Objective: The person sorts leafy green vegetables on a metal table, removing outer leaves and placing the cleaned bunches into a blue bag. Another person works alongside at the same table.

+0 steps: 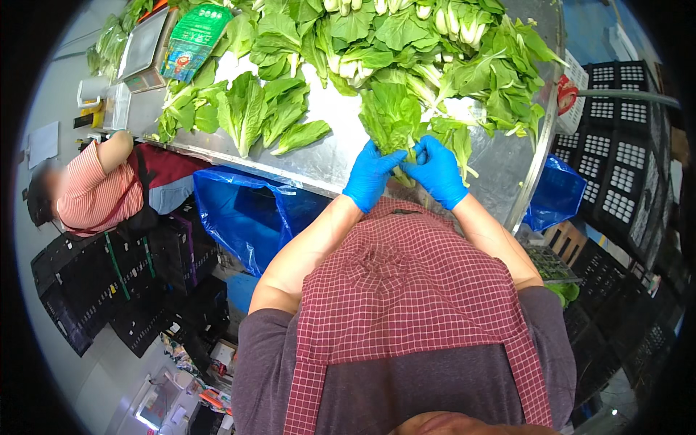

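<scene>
A leafy green plant stands over the near edge of the metal table, leaves pointing away from me. My left hand, in a blue glove, grips it near its base. The blue-gloved fingers of my right hand pinch the lower stems from the other side. My fingers partly hide the base. Just right of my right hand, loose leaves lie on the metal. Farther left lie a few separate leafy greens, and a single leaf rests close to the edge.
A large heap of greens with pale stems covers the table's far side. A green printed bag leans by a boxy device. Blue plastic bags hang below the edge. Another person is at left; black crates stand right.
</scene>
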The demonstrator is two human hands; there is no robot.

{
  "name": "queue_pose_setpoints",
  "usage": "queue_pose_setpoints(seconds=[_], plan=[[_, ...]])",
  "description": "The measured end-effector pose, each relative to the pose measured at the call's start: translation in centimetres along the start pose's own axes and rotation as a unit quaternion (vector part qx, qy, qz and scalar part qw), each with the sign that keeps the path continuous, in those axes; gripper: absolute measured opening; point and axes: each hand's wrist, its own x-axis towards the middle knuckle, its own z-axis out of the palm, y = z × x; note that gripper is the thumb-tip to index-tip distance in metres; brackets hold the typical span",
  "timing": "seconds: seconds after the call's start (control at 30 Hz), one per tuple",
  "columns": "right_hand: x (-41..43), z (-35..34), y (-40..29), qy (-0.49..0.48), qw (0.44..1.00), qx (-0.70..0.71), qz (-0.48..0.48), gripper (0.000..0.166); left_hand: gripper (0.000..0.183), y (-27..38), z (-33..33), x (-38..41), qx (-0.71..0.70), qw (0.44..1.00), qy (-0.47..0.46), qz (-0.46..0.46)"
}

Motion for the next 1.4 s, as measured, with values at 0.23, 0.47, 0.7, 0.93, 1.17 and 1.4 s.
queue_pose_setpoints(seconds=[0.23,0.47,0.7,0.93,1.17,1.4], plan=[[-0.5,1.1,0.7,-0.016,0.997,0.057,-0.040,0.039,0.041,0.1,-0.3,-0.3,-0.077,0.997,0.006,0.001],[-1.4,1.1,-0.5,-0.055,0.943,0.327,0.033,0.044,0.041,-0.9,-2.0,0.3,-0.145,0.989,0.003,0.013],[-1.2,1.6,0.8,-0.019,0.880,0.471,0.067,0.017,0.043,-0.7,-2.2,0.4,-0.225,0.973,-0.028,0.033],[-1.2,1.7,0.7,0.024,0.859,0.510,0.042,0.009,0.042,-0.5,-2.1,0.6,-0.245,0.967,-0.059,0.033],[-1.1,1.7,0.6,0.009,0.878,0.477,0.040,0.013,0.045,-0.3,-3.9,1.3,-0.249,0.961,-0.117,0.003],[-0.4,1.2,-0.8,-0.045,0.948,0.310,0.061,0.042,0.046,1.3,-3.7,1.3,-0.158,0.979,-0.128,-0.016]])
